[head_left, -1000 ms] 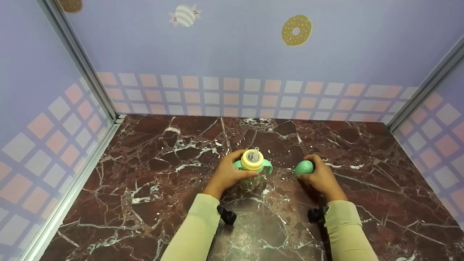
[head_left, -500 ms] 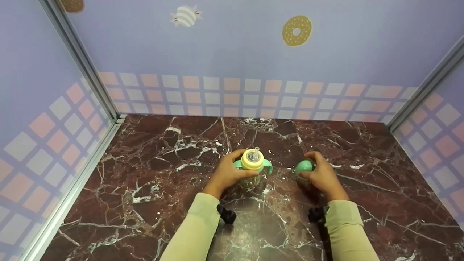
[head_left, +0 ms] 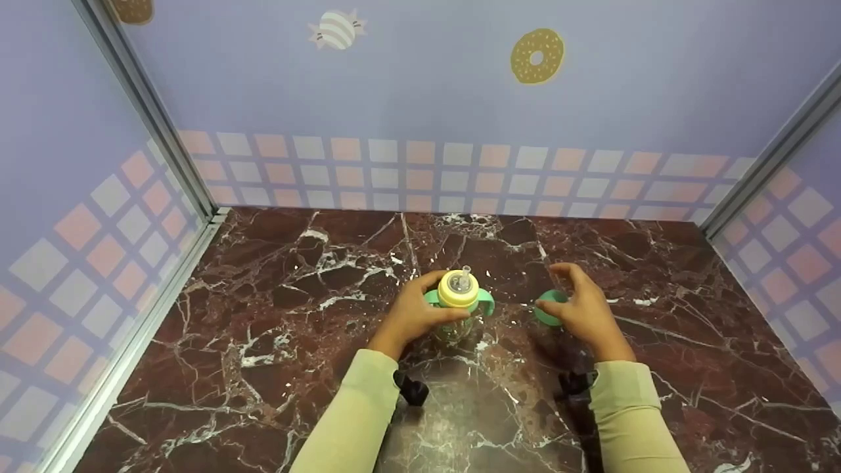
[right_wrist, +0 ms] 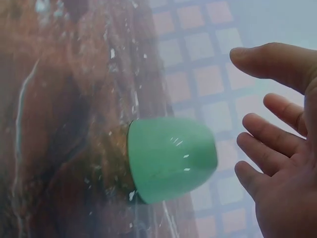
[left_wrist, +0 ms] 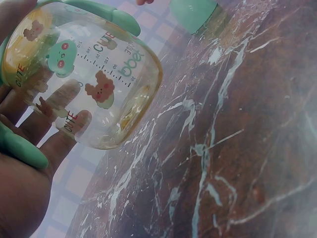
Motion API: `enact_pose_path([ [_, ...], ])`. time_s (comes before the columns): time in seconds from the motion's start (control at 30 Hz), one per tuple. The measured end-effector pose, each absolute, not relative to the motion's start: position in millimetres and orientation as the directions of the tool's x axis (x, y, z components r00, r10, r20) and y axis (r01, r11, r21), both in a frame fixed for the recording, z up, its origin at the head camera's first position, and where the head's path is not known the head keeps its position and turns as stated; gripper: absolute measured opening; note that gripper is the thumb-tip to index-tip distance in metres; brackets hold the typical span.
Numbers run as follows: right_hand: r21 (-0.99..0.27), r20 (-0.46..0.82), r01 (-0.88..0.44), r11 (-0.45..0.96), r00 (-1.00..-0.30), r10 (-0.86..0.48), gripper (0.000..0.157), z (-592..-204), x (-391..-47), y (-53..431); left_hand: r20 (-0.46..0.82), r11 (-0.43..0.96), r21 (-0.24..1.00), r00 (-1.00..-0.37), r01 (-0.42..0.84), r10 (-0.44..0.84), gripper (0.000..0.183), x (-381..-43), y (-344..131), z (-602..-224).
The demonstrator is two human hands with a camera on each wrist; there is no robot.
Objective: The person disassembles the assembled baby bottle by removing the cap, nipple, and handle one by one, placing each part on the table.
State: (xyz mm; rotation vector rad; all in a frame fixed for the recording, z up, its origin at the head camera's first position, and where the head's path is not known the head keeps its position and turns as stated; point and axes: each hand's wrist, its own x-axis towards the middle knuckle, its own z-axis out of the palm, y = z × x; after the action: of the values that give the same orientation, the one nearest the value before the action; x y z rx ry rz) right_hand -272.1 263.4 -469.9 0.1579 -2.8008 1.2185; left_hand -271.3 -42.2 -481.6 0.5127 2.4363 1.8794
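Note:
A clear baby bottle (head_left: 458, 291) with a yellow collar, a see-through nipple and two green side handles stands upright in the head view. My left hand (head_left: 412, 312) grips it around the upper part, thumb on the near side. Printed bears and a measuring scale show on the bottle's wall (left_wrist: 104, 69) in the left wrist view. A green domed cap (right_wrist: 173, 159) rests with its wide rim down on the table. Over the cap hovers my right hand (head_left: 588, 314), fingers spread and apart from it in the right wrist view. The thumb overlaps the cap in the head view.
The table (head_left: 295, 394) has a dark red marble surface with white veins. Lilac walls (head_left: 433, 79) with pink and white checks enclose its back and sides. A metal rail (head_left: 144, 335) runs along the left edge. Black wrist mounts (head_left: 412, 390) sit at both cuffs.
My right hand has let go of the green cap, set down on the table, and its fingers have spread and lifted away. The left hand and bottle stay in place.

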Motion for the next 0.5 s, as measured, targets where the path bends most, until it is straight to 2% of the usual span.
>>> enact_pose_path([
  [0.5, -0.753, 0.145, -0.183, 0.632, -0.983, -0.112, 0.072, -450.7, -259.9, 246.7, 0.183, 0.226, 0.942, -0.946, 0.246, 0.269, 0.077, -270.5, -41.5, -482.1],
])
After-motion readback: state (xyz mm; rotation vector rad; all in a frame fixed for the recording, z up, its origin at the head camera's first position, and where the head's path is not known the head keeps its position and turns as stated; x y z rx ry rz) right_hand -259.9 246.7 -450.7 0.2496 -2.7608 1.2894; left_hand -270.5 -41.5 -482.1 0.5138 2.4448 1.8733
